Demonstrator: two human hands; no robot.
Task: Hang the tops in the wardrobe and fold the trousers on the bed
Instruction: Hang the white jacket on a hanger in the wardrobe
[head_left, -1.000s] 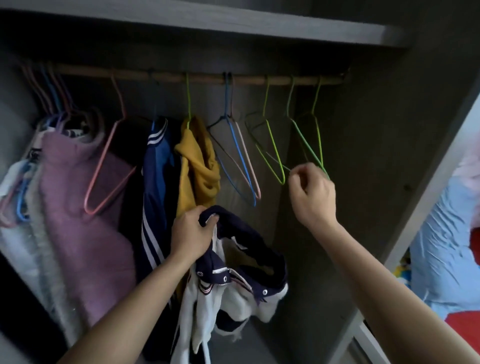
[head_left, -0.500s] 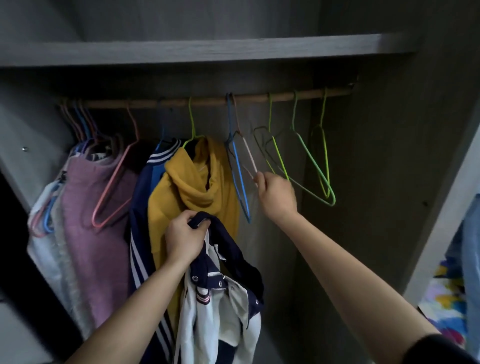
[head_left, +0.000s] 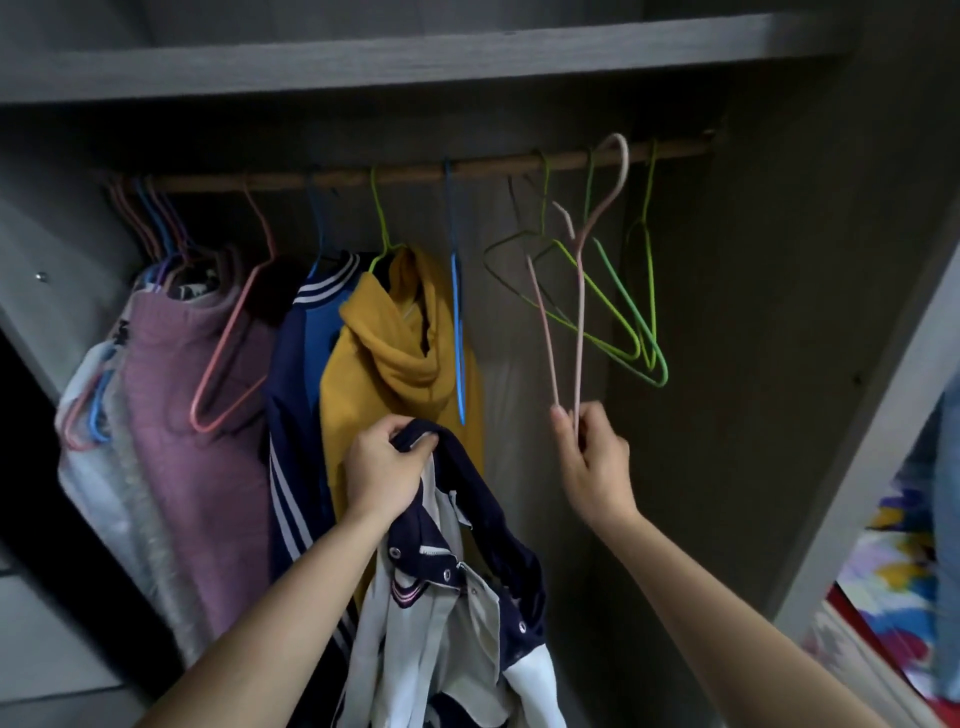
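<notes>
The wardrobe (head_left: 779, 364) is closed above by a shelf (head_left: 415, 57), with the rail (head_left: 415, 174) just beneath it. The rail's left half is crowded with hung tops; a bare stretch is seen between the blue hanger (head_left: 457, 322) and the green hangers (head_left: 623, 322). A navy-and-white top (head_left: 441, 597) is gripped at the collar by the left hand (head_left: 382, 467), before the yellow hoodie (head_left: 395, 353). A pale pink hanger (head_left: 579, 312) is pinched at its lower end by the right hand (head_left: 592, 462), its hook at rail level.

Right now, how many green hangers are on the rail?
4 green hangers: one carries the yellow hoodie; three hang empty near the right end of the rail. More may hide among the clothes at left.
</notes>
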